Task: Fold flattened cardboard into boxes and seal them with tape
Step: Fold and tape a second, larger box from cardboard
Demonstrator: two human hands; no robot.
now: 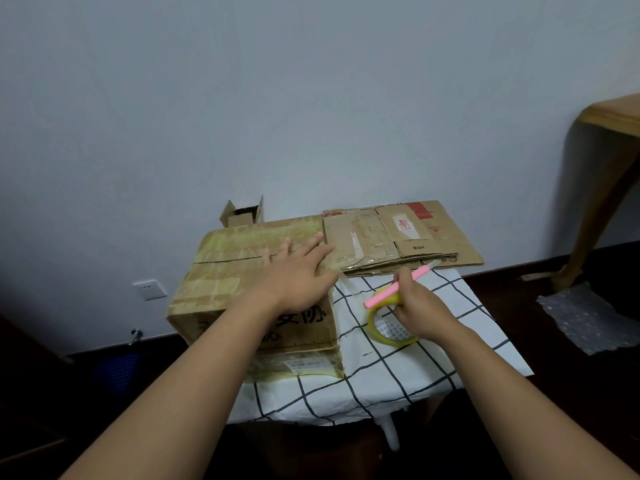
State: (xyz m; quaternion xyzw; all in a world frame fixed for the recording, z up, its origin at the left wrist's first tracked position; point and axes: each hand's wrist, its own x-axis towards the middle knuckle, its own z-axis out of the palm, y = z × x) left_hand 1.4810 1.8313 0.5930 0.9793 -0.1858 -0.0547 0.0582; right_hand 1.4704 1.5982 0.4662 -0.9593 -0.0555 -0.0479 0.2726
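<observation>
Cardboard box (pixel 256 289), folded up and yellowed with old tape, sits under the left hand (pixel 298 271), whose fingers lie straight and spread, pressing flat on its top near the right edge. Just right of that hand, a strip of clear tape (pixel 343 280) stretches from the box edge toward the right hand (pixel 417 308). The right hand curls around 1 pink utility knife (pixel 398 287), blade pointing away, and seems also to hold 1 yellowish tape roll (pixel 389 327) that hangs below it. To cut cleanly, I judge the strip should stay taut while the left hand pins the stuck end and the blade stays clear of the fingers. Beyond both hands lie several flattened cardboard sheets (pixel 408 237), stacked; the exact count is unclear. Farther left stands 1 small open box (pixel 242 213).
</observation>
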